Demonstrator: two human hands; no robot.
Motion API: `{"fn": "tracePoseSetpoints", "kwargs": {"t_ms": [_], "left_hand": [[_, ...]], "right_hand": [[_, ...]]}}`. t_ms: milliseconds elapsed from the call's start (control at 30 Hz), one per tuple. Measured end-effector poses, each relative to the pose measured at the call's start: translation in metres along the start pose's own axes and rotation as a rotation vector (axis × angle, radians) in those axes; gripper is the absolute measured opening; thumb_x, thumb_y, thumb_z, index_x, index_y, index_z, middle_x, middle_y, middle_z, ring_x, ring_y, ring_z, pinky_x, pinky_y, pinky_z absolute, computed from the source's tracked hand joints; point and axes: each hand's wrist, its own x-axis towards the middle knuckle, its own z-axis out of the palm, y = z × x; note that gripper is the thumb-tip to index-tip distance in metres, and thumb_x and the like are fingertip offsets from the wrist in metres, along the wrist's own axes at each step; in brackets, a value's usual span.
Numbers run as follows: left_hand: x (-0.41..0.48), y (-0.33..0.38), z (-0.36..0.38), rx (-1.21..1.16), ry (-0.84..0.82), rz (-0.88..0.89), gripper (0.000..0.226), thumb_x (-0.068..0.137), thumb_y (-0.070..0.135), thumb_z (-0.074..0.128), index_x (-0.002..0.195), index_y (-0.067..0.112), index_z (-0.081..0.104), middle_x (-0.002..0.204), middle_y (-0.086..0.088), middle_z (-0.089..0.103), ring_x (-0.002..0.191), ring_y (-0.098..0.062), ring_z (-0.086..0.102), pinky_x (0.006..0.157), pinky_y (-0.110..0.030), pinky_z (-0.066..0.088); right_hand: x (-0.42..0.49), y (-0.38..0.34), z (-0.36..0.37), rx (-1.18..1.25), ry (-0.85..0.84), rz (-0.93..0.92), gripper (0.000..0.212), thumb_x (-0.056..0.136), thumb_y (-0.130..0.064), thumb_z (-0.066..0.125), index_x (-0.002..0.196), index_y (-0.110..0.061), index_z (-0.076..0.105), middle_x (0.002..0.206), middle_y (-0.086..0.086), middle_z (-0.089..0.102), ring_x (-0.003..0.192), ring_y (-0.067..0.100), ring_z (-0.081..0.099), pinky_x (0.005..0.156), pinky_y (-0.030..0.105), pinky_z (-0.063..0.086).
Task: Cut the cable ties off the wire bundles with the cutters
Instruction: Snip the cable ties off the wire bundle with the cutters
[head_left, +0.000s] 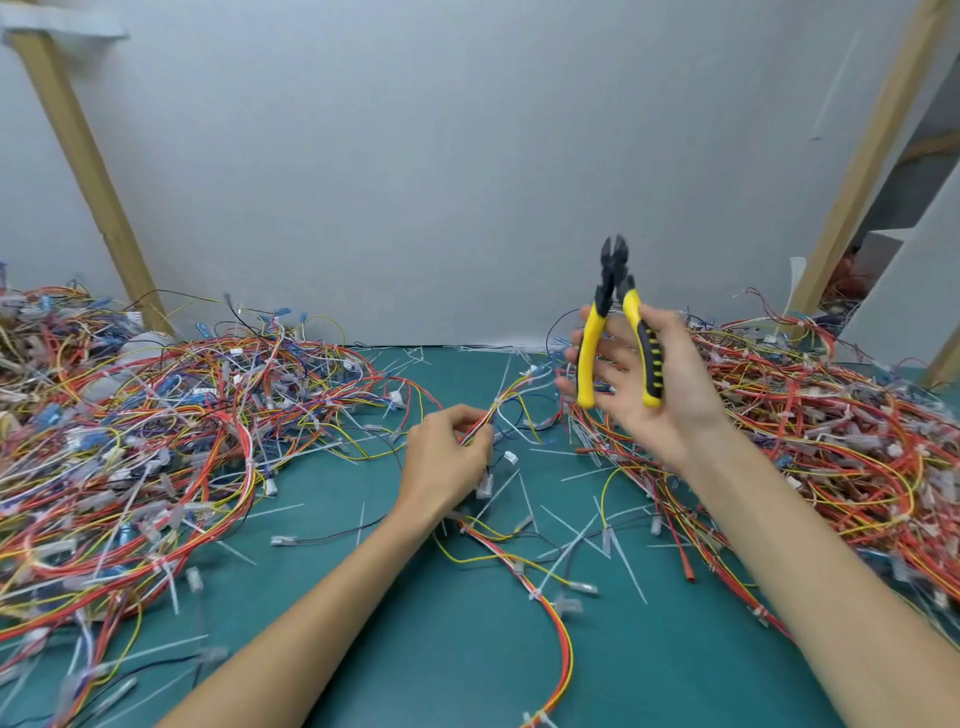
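Head view — yellow-black cutters (630, 306), handles spread, upright

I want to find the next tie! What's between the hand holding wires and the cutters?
In the head view, the held wire bundle with a white cable tie, over the green mat.

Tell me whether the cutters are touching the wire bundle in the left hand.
Apart. The head view shows the cutters raised in the right hand, blades up, plainly above the wire bundle that the left hand pinches.
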Motion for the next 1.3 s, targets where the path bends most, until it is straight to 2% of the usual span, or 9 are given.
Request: {"fn": "tracePoseSetpoints", "kwargs": {"t_ms": [200, 333, 533, 700, 767, 867, 1033, 1133, 1300], "left_hand": [[0.003, -0.018, -0.001, -0.059, 0.005, -0.015, 0.013, 0.092, 0.030, 0.061, 0.088, 0.025, 0.073, 0.077, 0.013, 0.067, 0.080, -0.012, 0.064, 0.070, -0.024, 0.043], [0.002, -0.018, 0.000, -0.120, -0.016, 0.010, 0.035, 0.096, 0.040, 0.053, 0.073, 0.018, 0.069, 0.064, -0.002, 0.066, 0.046, -0.003, 0.050, 0.051, -0.012, 0.037], [0.002, -0.018, 0.005, -0.004, 0.082, 0.001, 0.029, 0.079, 0.046, 0.071, 0.071, 0.020, 0.061, 0.063, 0.005, 0.060, 0.064, -0.012, 0.056, 0.063, -0.022, 0.041], [0.005, -0.027, 0.003, 0.022, 0.085, 0.058, 0.015, 0.080, 0.029, 0.074, 0.078, 0.018, 0.063, 0.100, 0.000, 0.049, 0.095, -0.017, 0.053, 0.086, -0.030, 0.042], [0.007, -0.030, 0.003, 0.021, 0.084, 0.093, 0.012, 0.082, 0.022, 0.072, 0.081, 0.015, 0.063, 0.104, -0.001, 0.053, 0.091, -0.017, 0.054, 0.082, -0.025, 0.039], [0.008, -0.030, 0.004, 0.086, 0.087, 0.100, 0.012, 0.085, 0.020, 0.066, 0.079, 0.012, 0.059, 0.077, -0.001, 0.062, 0.073, -0.019, 0.051, 0.066, -0.025, 0.028], [0.010, -0.031, 0.005, 0.084, 0.036, 0.099, 0.024, 0.087, 0.024, 0.064, 0.067, 0.012, 0.061, 0.049, 0.003, 0.047, 0.053, -0.015, 0.044, 0.054, -0.021, 0.033], [0.009, -0.030, 0.008, 0.101, -0.052, 0.079, 0.038, 0.090, 0.038, 0.061, 0.066, 0.010, 0.058, 0.048, 0.004, 0.041, 0.052, -0.016, 0.040, 0.052, -0.024, 0.030], [0.005, -0.024, 0.007, 0.124, -0.144, 0.069, 0.032, 0.094, 0.041, 0.054, 0.077, 0.013, 0.060, 0.059, 0.000, 0.056, 0.071, -0.027, 0.059, 0.068, -0.036, 0.043]], "right_hand": [[0.001, 0.046, -0.010, 0.025, 0.060, 0.177, 0.048, 0.094, -0.050, 0.044, 0.105, -0.009, 0.066, 0.083, 0.012, 0.065, 0.070, 0.023, 0.061, 0.057, 0.029, 0.051], [-0.003, 0.063, -0.020, -0.088, 0.056, 0.241, 0.047, 0.093, -0.054, 0.045, 0.098, -0.012, 0.065, 0.071, 0.007, 0.060, 0.052, 0.016, 0.052, 0.046, 0.024, 0.043], [-0.009, 0.076, -0.021, -0.224, 0.044, 0.231, 0.051, 0.082, -0.056, 0.052, 0.095, -0.009, 0.068, 0.065, 0.007, 0.054, 0.050, 0.016, 0.042, 0.046, 0.024, 0.036], [-0.007, 0.077, -0.025, -0.218, 0.033, 0.216, 0.055, 0.082, -0.055, 0.050, 0.090, -0.004, 0.068, 0.065, 0.008, 0.054, 0.050, 0.017, 0.043, 0.046, 0.023, 0.034], [-0.007, 0.078, -0.027, -0.197, 0.031, 0.220, 0.053, 0.083, -0.055, 0.050, 0.087, -0.005, 0.069, 0.066, 0.009, 0.055, 0.049, 0.017, 0.044, 0.046, 0.023, 0.036], [-0.005, 0.079, -0.029, -0.152, 0.027, 0.229, 0.053, 0.084, -0.055, 0.050, 0.087, -0.005, 0.068, 0.067, 0.009, 0.057, 0.049, 0.017, 0.047, 0.046, 0.023, 0.040], [-0.001, 0.080, -0.034, -0.109, 0.022, 0.244, 0.053, 0.084, -0.054, 0.050, 0.087, -0.004, 0.066, 0.068, 0.010, 0.057, 0.050, 0.017, 0.048, 0.046, 0.024, 0.040], [-0.001, 0.080, -0.035, -0.081, 0.008, 0.220, 0.043, 0.082, -0.044, 0.056, 0.091, -0.003, 0.062, 0.068, 0.010, 0.054, 0.052, 0.015, 0.043, 0.045, 0.023, 0.032], [-0.001, 0.084, -0.033, -0.156, 0.017, 0.154, 0.039, 0.061, -0.012, 0.064, 0.097, -0.010, 0.050, 0.072, 0.008, 0.041, 0.053, 0.013, 0.033, 0.047, 0.023, 0.018]]}}
